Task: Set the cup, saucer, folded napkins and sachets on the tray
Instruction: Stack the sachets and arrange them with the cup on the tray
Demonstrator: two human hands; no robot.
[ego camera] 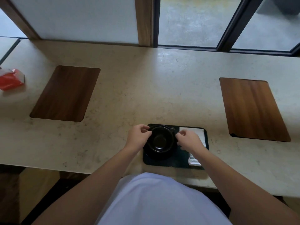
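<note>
A black tray (172,163) lies on the stone counter near its front edge. On its left half a black cup (160,140) stands on a black saucer (155,155), its handle pointing to the far right. My left hand (138,138) grips the cup's left rim with curled fingers. My right hand (189,140) has its fingers curled at the cup's right rim, beside the handle. White folded napkins (198,132) lie at the tray's far right, partly under my right hand. Sachets (194,161) sit at the tray's near right corner.
Two wooden boards are set in the counter (138,95), one at the left (65,93) and one at the right (253,109). A red packet (11,79) lies at the far left. Windows and a wooden post stand behind the counter.
</note>
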